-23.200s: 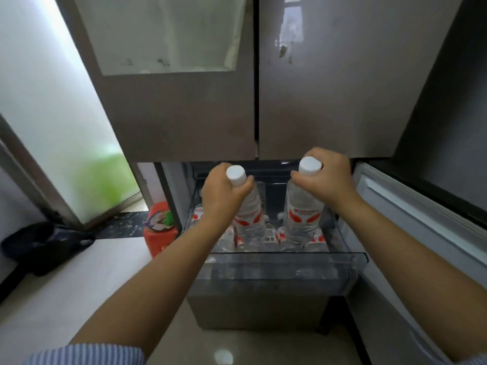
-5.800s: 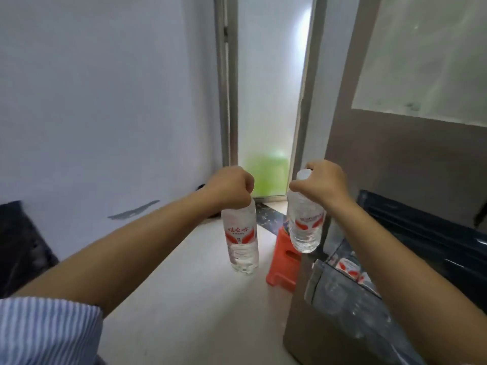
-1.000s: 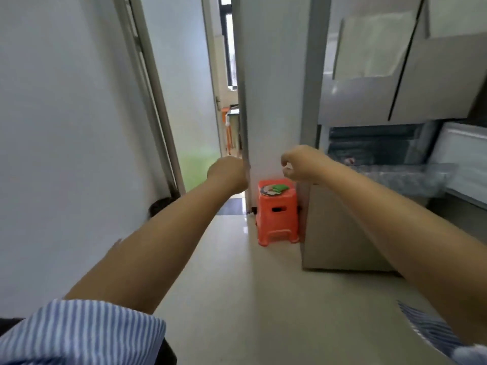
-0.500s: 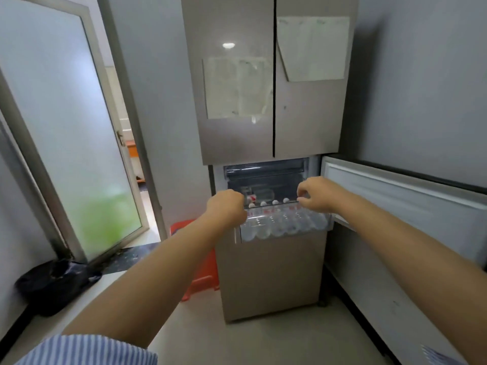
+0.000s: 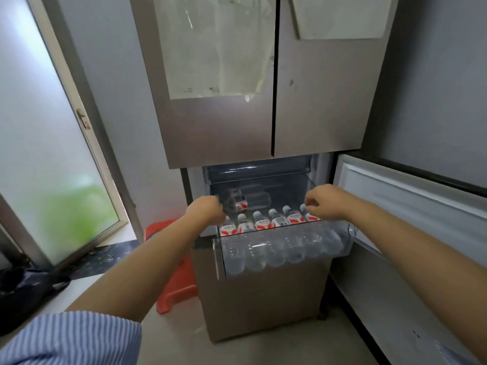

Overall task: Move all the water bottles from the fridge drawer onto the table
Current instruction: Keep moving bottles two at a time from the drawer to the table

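Both hands hover empty with fingers loosely curled over the fridge drawer (image 5: 284,248), where upright water bottles (image 5: 263,222) stand in a row just below, left hand (image 5: 207,210) and right hand (image 5: 325,202) equally near.

— Where is the drawer from where you stand?

— The fridge drawer (image 5: 284,248) is pulled out towards me, below the two upper doors (image 5: 274,75). The water bottles (image 5: 263,223) stand upright in a row along its front wall.

— And your hands?

— Both reach over that row: my left hand (image 5: 205,210) at its left end, my right hand (image 5: 325,202) at its right end. Behind the row another bottle (image 5: 246,202) lies on its side.

— What's around the fridge?

— A stool (image 5: 175,270) on the floor left of the fridge, a glass door (image 5: 47,154) further left, and the open lower fridge door (image 5: 408,206) to my right.
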